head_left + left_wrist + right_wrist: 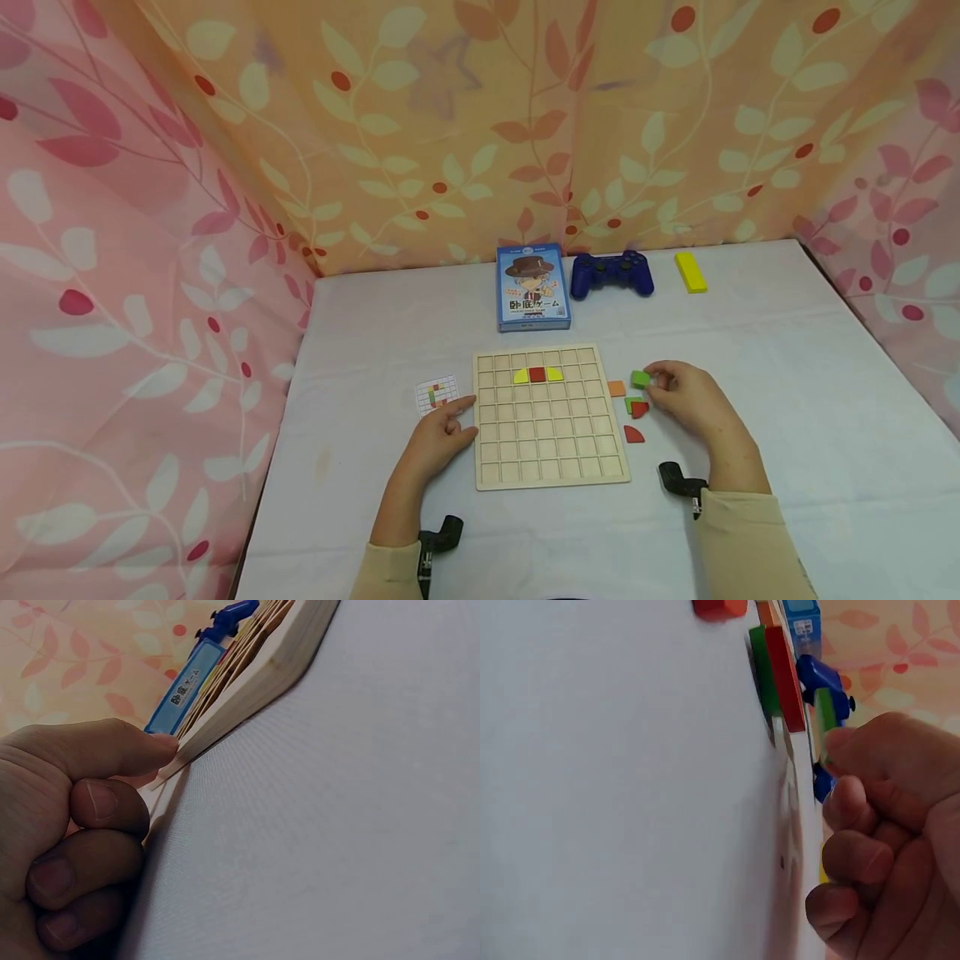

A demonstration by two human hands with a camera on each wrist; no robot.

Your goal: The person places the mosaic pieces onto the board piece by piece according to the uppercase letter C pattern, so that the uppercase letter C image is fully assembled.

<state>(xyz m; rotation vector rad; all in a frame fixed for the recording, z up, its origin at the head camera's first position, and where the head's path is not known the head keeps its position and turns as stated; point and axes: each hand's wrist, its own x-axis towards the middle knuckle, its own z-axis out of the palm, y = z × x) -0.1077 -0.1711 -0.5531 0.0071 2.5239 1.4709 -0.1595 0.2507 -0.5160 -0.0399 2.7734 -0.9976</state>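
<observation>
My left hand (437, 435) rests at the left edge of a wooden grid board (551, 462); its thumb and straight index finger touch that edge apart from each other. In the left wrist view the other fingers (90, 862) are curled. Two yellow rounded pieces (521, 377) flank a red square (537, 375) in one row of the board. Right of the board, my right hand (686, 400) pinches a green square tile (640, 380) between thumb and index finger. Below it, a red piece (639, 409) overlaps another green tile (629, 405).
A pattern card (437, 392) lies left of the board, partly behind my left hand. An orange tile (617, 388) and a red quarter-round piece (633, 434) lie at the right. Behind stand a blue game box (532, 287), a blue game controller (612, 273) and a yellow block (691, 272).
</observation>
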